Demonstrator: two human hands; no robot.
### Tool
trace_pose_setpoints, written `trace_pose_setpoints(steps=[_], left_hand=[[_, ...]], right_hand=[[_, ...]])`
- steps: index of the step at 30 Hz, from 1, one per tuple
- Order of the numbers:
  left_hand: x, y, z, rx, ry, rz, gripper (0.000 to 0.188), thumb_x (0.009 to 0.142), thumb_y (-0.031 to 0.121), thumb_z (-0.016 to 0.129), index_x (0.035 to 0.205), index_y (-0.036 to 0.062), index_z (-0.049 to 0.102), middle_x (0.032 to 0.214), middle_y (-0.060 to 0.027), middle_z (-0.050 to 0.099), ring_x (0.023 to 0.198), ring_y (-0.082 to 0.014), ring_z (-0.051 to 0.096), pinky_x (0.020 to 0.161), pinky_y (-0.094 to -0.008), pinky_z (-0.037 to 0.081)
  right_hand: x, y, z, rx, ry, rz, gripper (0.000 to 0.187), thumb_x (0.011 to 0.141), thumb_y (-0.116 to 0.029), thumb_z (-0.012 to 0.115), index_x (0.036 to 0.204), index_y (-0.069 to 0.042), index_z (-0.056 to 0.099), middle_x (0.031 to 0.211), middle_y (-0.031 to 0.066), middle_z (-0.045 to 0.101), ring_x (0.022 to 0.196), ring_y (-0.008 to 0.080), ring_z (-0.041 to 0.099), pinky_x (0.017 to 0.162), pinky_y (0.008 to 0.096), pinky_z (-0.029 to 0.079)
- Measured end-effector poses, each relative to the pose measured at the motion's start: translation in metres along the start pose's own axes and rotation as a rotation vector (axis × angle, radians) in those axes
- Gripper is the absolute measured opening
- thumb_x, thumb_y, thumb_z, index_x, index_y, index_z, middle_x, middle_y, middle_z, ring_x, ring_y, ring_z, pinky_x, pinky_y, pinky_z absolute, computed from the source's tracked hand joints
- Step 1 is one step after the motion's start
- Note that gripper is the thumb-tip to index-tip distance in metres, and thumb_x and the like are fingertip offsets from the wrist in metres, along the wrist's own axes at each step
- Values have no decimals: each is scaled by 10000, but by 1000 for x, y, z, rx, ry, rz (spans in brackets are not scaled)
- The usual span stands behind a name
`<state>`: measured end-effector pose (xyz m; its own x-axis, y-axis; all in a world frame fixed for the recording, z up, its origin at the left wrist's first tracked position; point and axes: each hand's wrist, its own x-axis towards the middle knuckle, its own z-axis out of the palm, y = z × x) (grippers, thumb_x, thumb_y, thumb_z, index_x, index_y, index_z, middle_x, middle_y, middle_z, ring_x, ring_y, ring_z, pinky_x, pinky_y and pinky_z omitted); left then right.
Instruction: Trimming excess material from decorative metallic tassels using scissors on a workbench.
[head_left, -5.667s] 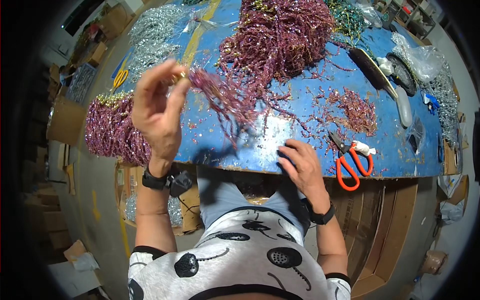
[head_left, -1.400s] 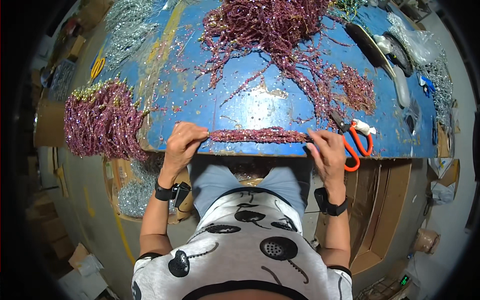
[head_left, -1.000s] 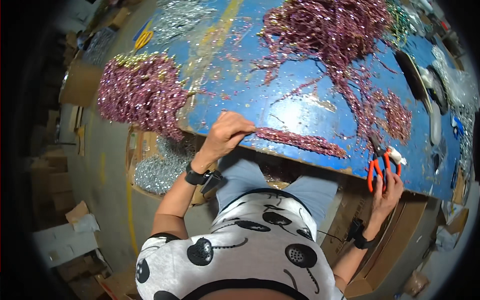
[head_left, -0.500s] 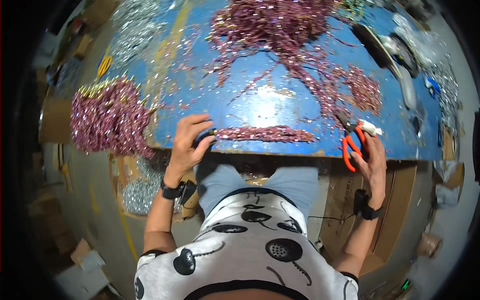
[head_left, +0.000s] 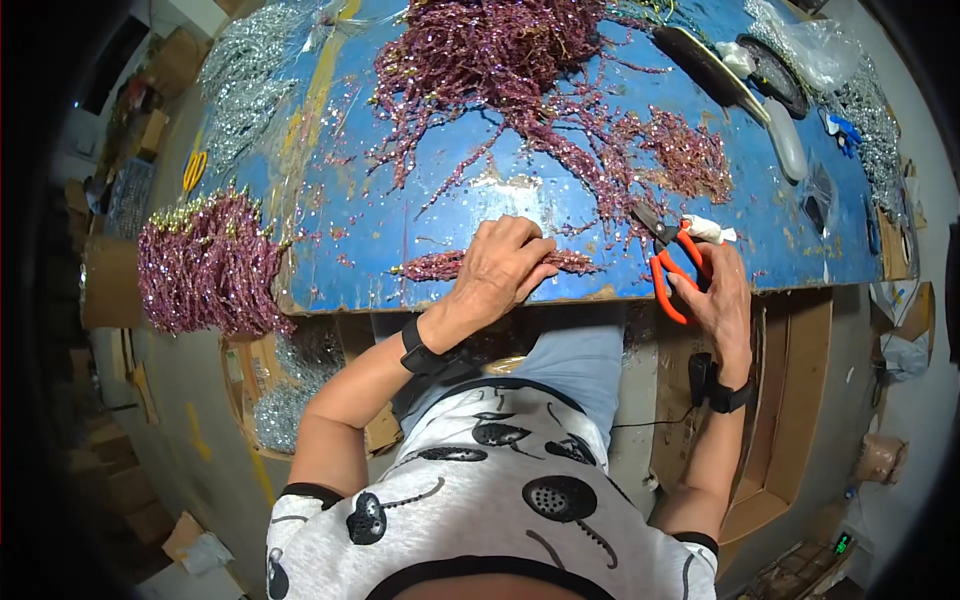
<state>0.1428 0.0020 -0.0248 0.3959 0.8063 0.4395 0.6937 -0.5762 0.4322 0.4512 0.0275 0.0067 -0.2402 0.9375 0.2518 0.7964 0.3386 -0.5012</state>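
Note:
A slim bundle of pink tinsel strands (head_left: 432,267) lies along the near edge of the blue table. My left hand (head_left: 500,262) is closed over the bundle's middle, fingers curled down and thumb at the side; both ends stick out past it. To the right, my right hand (head_left: 718,292) grips pliers (head_left: 668,262) with red-orange handles, held near the table edge. Their handles are spread, and the dark jaws point up and left toward loose pink strands. Something white (head_left: 708,229) sits beside the pliers at my right fingers; whether it is wrapped on a finger I cannot tell.
A big heap of pink tinsel (head_left: 490,50) stands at the table's far middle. Gold-tipped pink bundles (head_left: 210,262) hang at the left edge, near yellow-handled scissors (head_left: 194,172). Silver tinsel (head_left: 250,75) lies far left. A brush (head_left: 710,75) rests at far right.
My left hand has moved right, from the bundle's left end to over its middle, and its fingers now curl over the strands. My right hand keeps hold of the pliers in nearly the same place.

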Motion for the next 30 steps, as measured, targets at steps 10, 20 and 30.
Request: trace_pose_setpoints(steps=[10,20,30], left_hand=[[4,-4,-11,-174,-48,-124,162,840,143,677,966,70,606,865,-90,545,813,-273,517,738,-363,383],[7,10,-36,-440,-139,-341,217,938,194,613,1048,8,586,718,-91,545,623,-151,484,574,-304,413],[4,18,-50,-654,-396,-451,266,958,249,555,1045,0,586,697,-119,563,637,-202,554,632,-338,448]], right_hand=[[-42,-14,-2,572,116,337,414,783,-133,728,1143,-30,550,953,68,596,803,176,587,699,309,486],[-94,-73,38,775,-699,254,918,667,-50,800,1428,-37,287,1142,102,521,974,220,546,898,340,459],[-86,-99,42,580,-526,123,1076,585,-177,907,1433,-30,262,1149,148,475,997,272,523,910,386,453]])
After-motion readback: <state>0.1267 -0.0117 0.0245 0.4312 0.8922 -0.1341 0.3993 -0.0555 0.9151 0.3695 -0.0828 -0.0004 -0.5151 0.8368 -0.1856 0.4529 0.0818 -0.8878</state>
